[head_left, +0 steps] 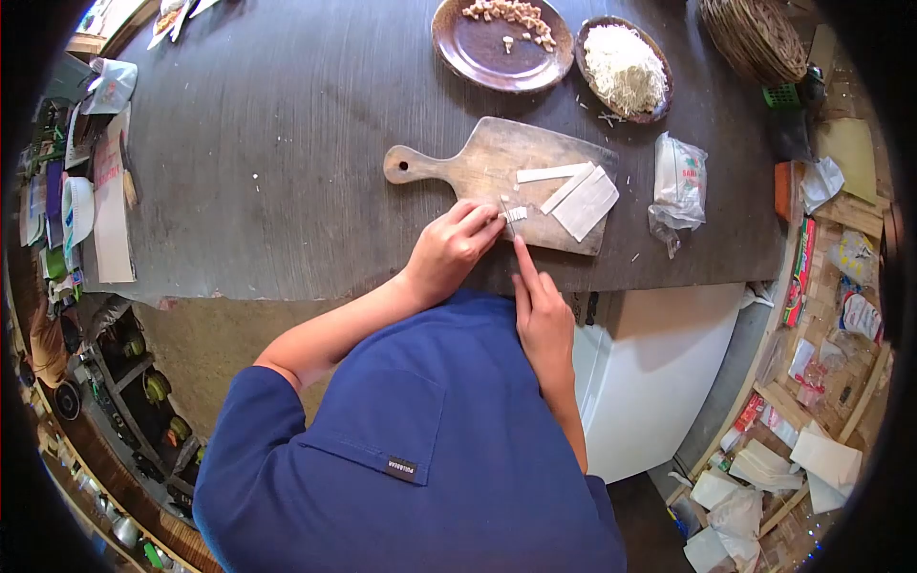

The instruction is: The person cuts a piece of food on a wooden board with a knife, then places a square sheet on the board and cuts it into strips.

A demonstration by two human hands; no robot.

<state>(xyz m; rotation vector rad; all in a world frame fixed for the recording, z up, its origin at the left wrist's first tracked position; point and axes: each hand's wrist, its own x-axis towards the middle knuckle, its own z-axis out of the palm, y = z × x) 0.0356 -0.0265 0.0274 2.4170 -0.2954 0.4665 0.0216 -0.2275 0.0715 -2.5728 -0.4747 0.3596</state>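
A wooden cutting board (478, 158) with a handle lies near the table's front edge. On its right part rest a flat white slab of food (586, 202) and a white strip (554, 174). The fingers of my left hand (455, 244) are closed at the board's front, pinching a white food strip partly hidden beneath them. Small cut white pieces (517, 214) sit beside the fingertips. My right hand (544, 310) grips a knife (509, 222), index finger stretched along it. The blade touches down by the left fingertips, and its handle is hidden in the hand.
Behind the board stand a brown plate (478, 59) with small brownish cubes and a smaller dish (659, 105) heaped with white shreds. A plastic packet (680, 179) lies to the right. A wicker basket (755, 40) is at the back right. Papers (115, 210) line the left edge.
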